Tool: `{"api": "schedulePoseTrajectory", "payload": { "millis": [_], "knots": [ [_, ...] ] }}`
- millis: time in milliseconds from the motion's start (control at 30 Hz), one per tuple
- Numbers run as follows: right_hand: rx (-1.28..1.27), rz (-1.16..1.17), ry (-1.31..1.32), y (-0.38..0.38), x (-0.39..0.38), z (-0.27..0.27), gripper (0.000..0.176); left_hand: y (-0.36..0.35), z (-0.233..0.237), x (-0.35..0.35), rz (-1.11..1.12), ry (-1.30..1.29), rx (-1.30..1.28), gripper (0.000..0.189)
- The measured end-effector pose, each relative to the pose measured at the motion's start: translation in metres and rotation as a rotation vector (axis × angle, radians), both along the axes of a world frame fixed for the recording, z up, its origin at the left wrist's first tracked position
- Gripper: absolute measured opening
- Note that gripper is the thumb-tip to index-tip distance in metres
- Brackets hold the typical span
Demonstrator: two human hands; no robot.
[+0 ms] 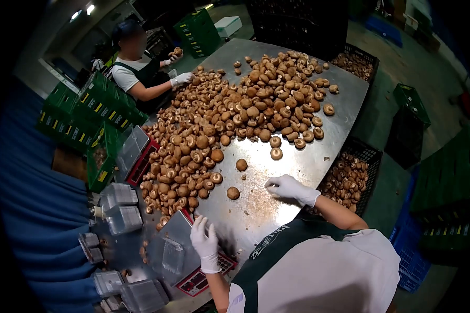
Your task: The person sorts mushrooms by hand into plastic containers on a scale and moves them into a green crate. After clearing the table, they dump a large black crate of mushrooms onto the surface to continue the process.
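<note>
My left hand [204, 243], in a white glove, is raised beside a red digital scale [196, 282], its fingers apart and nothing in it. A clear plastic punnet [173, 256] rests on the scale's metal plate, just left of that hand. My right hand [291, 190], also gloved, is low over the steel table [318, 167] with its fingers loosely stretched and no mushroom in them. Two single shiitake mushrooms [233, 193] lie on the bare steel between my hands. Beyond them spreads a large heap of shiitake mushrooms [256, 104].
A co-worker [141, 73] in white gloves handles mushrooms at the far left side. Stacks of clear punnets [122, 219] and a second scale [141, 161] stand along the left edge. Black crates [368, 172] of mushrooms sit at the right edge; green crates [68, 117] are stacked at the left.
</note>
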State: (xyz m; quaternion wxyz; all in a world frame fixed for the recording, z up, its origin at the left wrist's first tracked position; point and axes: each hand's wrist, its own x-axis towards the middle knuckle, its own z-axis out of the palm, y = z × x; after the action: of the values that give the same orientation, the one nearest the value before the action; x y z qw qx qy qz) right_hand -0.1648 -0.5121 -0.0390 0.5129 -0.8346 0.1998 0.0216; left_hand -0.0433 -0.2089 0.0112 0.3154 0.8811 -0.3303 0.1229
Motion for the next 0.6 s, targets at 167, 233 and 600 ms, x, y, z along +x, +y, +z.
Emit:
{"api": "schedulePoseTrajectory", "payload": {
  "millis": [167,233,600],
  "knots": [
    [-0.055,-0.375,-0.118,-0.082,-0.011,-0.010,0.023,-0.067,-0.024,-0.004,-0.175,0.042,-0.010,0.027],
    [-0.072,-0.577,-0.229,-0.118,-0.020,-0.015,0.025,-0.091,-0.025,-0.009,-0.218,0.106,0.019,0.027],
    [-0.180,-1.346,-0.649,-0.335,-0.056,-0.123,0.039,-0.212,-0.056,-0.021,-0.607,0.123,0.249,0.039]
  ]
}}
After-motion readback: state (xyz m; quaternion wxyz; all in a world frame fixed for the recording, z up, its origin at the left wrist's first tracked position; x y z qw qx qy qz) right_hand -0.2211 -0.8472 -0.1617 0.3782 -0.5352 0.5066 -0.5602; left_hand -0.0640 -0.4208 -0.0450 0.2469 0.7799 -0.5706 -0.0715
